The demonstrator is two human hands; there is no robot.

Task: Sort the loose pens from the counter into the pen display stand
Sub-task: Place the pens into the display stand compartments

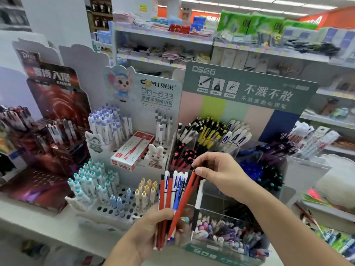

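Several loose pens [169, 204], red, white and blue, stand as a fanned bundle in the left hand [151, 229], whose fingers are curled around their lower ends just in front of the pen display stand [226, 244], while the right hand [221, 173] pinches the top of one red pen [185, 200] between thumb and fingertips. Light, stiff and smooth-barrelled, these pens would probably slip if held loosely, so a pinch near the cap end suits them. Its long axis leans from lower left to upper right, cap end uppermost toward the stand's clear compartments.
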